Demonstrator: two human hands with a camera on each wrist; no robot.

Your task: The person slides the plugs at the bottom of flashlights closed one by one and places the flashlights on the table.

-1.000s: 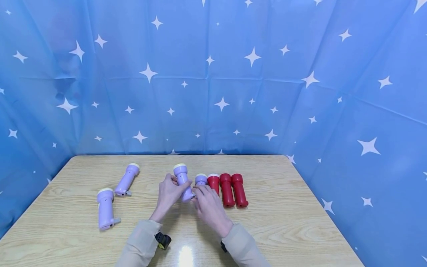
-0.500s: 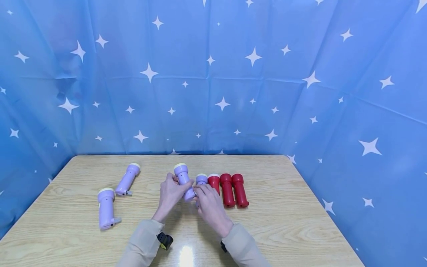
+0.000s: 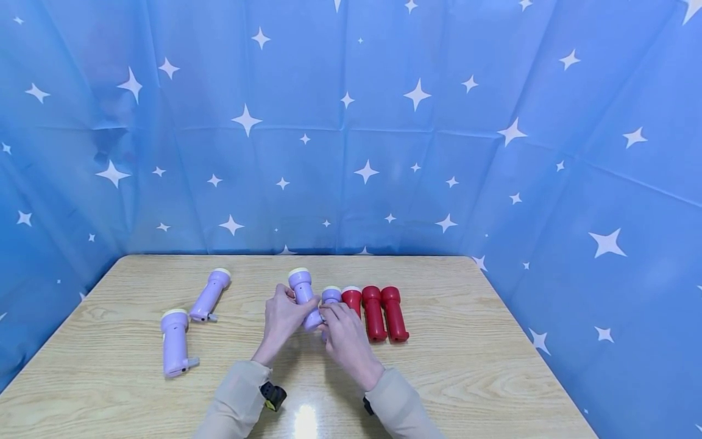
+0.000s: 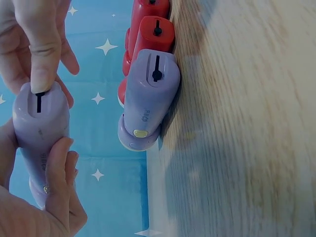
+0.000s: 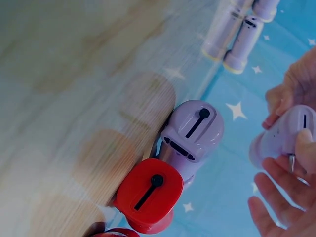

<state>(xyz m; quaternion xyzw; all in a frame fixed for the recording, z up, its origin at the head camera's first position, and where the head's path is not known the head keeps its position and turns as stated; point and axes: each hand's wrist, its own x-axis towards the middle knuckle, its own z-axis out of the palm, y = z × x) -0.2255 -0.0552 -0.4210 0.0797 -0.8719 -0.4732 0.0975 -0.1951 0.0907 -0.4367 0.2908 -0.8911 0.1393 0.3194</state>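
Note:
My left hand (image 3: 282,320) grips a purple flashlight (image 3: 301,290) by its body, raised over the table with its pale-rimmed head pointing away. The right hand (image 3: 347,341) is at the flashlight's tail end. In the left wrist view, its thumb (image 4: 42,79) presses on the black slider slot (image 4: 39,102), with other fingers behind the tail. A metal prong (image 5: 292,163) sticks out beside those fingers in the right wrist view. Close to the right hand lies another purple flashlight (image 4: 150,98), partly covered by that hand in the head view.
Right of it, in a row, lie a bright red flashlight (image 3: 351,299) and two darker red flashlights (image 3: 373,314). Two purple flashlights (image 3: 174,344) with prongs out lie at the table's left. A blue star-patterned curtain (image 3: 351,152) hangs behind the wooden table (image 3: 471,378).
The held flashlight and my left hand have shifted very slightly to the right. The right hand stays at the tail end, and the flashlights on the table have not moved.

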